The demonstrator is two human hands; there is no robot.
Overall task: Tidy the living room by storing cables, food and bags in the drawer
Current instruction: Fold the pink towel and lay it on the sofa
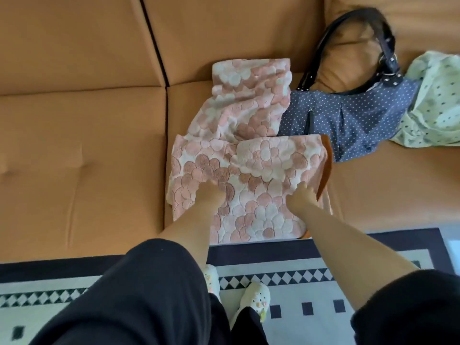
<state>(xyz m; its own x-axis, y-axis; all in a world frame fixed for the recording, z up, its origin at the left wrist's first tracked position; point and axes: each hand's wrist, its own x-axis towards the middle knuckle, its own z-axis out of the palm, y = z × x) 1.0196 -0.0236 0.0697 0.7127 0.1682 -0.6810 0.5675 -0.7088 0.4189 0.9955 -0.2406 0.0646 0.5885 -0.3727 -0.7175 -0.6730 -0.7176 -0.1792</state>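
A pink and white flower-patterned bag [249, 155] with an orange edge lies on the orange sofa [82, 158], part of it folded over. My left hand [211, 194] and my right hand [302, 197] both rest on its near half, fingers curled into the fabric and gripping it. Right of it lies a blue polka-dot handbag [348, 120] with a dark strap looping up the backrest. A pale green patterned cloth bag [438, 100] lies at the far right, touching the blue one.
The sofa's seat to the left is bare cushion. A black and white patterned rug [298, 277] covers the floor in front, where my feet in light slippers [254, 300] stand. No drawer is in view.
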